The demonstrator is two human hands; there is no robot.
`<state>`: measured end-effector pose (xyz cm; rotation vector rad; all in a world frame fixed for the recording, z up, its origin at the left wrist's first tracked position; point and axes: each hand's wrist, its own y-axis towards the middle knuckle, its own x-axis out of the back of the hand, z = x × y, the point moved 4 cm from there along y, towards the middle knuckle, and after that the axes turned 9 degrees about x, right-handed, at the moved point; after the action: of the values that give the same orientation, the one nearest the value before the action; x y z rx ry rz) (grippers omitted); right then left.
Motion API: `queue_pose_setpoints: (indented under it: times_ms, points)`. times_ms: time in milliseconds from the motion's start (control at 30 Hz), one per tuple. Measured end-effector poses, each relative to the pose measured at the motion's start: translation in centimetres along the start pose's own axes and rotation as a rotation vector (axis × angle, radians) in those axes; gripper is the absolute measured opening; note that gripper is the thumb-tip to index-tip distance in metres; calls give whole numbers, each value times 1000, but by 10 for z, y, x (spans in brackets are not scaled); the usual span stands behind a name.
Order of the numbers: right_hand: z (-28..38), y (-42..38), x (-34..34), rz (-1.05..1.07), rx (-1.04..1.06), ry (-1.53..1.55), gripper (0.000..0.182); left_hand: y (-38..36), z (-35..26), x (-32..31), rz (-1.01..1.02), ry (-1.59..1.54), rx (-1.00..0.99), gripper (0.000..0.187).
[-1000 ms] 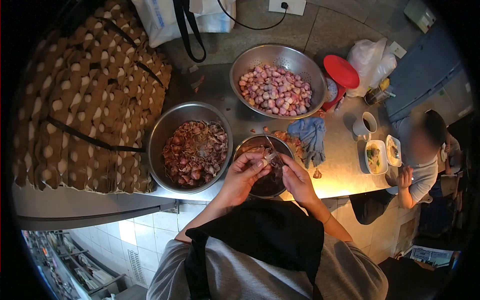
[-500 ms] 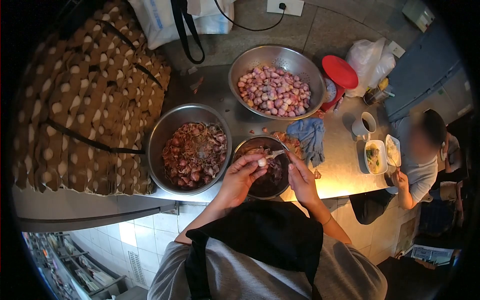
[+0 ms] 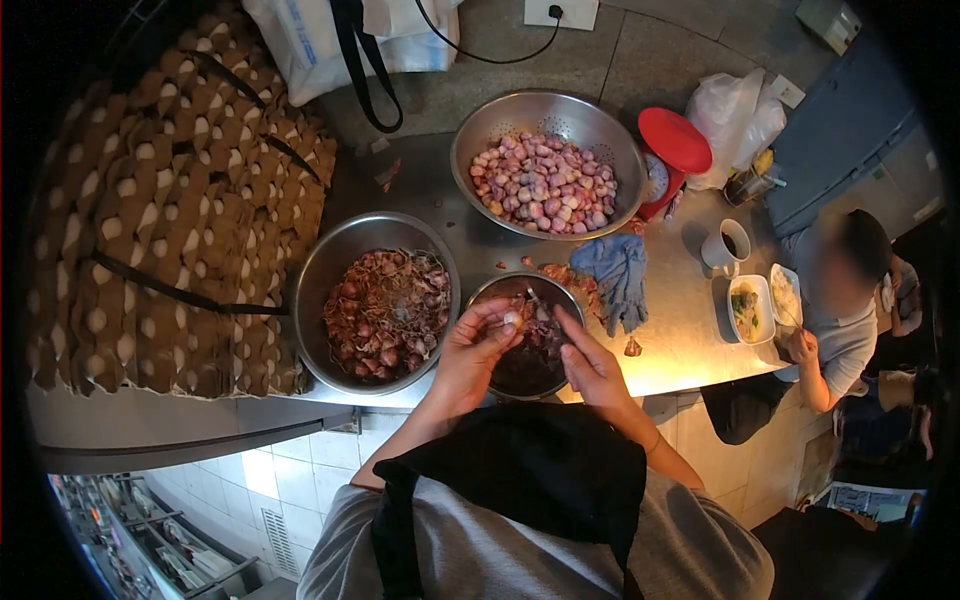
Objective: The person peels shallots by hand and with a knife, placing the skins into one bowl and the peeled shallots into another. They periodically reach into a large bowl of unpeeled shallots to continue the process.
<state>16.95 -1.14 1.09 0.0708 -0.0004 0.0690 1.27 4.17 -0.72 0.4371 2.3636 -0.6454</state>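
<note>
My left hand (image 3: 473, 350) pinches a partly peeled shallot (image 3: 513, 319) over a small metal bowl (image 3: 500, 391) with dark peelings inside. Closed around a small knife, my right hand (image 3: 592, 368) is on the other side of that bowl. The short blade (image 3: 533, 296) points away from me, apart from the shallot; the handle is mostly hidden in my fingers. To the left stands a large metal bowl (image 3: 309, 345) of unpeeled shallots (image 3: 378, 358) with dry roots and skins. Behind, a metal colander (image 3: 467, 187) holds many peeled shallots (image 3: 545, 185).
Stacked egg trays (image 3: 170, 220) stand at the left. A blue glove (image 3: 622, 275) and loose skins lie right of the small bowl. A red scale (image 3: 675, 142), a mug (image 3: 722, 250) and food containers (image 3: 750, 310) are farther right, beside a seated person (image 3: 845, 330).
The knife blade has moved away from the shallot and turned to point forward. My left hand has shifted slightly left with the shallot.
</note>
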Motion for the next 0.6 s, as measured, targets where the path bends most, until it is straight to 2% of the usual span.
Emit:
queue_pose_setpoints:
  times_ms: [100, 167, 300, 500, 567, 600]
  points:
    - [4, -3, -10, 86, -70, 34, 39, 0, 7, 1, 10, -52, 46, 24]
    - [10, -1, -14, 115, -5, -21, 40, 3, 15, 8, 53, -114, 55, 24]
    - [15, 3, -18, 117, 216, -225, 39, 0, 9, 0, 3, -129, 51, 16]
    - [12, 4, -12, 104, 239, -310, 39, 1, 12, 2, 33, -114, 26, 17]
    - [5, 0, -11, 92, -88, -33, 39, 0, 10, -2, 9, -104, 37, 17]
    - [4, -2, -12, 98, -134, 12, 40, 0, 10, -2, 16, -113, 35, 17]
